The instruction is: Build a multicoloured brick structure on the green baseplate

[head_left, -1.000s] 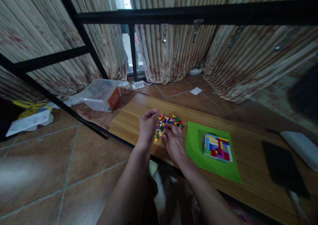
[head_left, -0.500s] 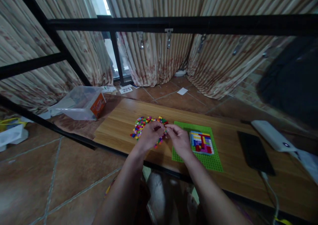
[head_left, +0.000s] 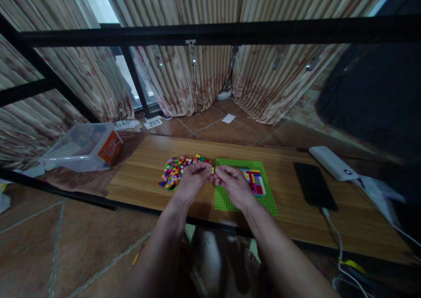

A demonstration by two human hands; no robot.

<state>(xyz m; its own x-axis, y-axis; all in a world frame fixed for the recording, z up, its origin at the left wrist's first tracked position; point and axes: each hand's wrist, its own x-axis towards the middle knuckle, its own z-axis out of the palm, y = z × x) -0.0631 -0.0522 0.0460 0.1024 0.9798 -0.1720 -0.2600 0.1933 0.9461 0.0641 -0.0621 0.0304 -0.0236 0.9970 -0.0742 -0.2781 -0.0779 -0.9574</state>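
Legible text: none that I can make out from here.

- Clear plastic box (head_left: 80, 147) on the floor: orange label (head_left: 111, 147) on its end, with print too blurred to read.
- Paper slips (head_left: 153, 123) on the floor by the curtain: dark marks and small printing, too small to read.
- White power bank (head_left: 333, 162) on my counter (head_left: 141, 179): a small dot, no lettering visible.

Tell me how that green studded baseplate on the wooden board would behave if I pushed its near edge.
The thin, flat green studded baseplate would probably slide rather than tip, since it lies flush on the smooth wooden board. It looks light, though the block of coloured bricks pressed onto it adds some weight. Being so thin, it may flex slightly if lifted by one corner.
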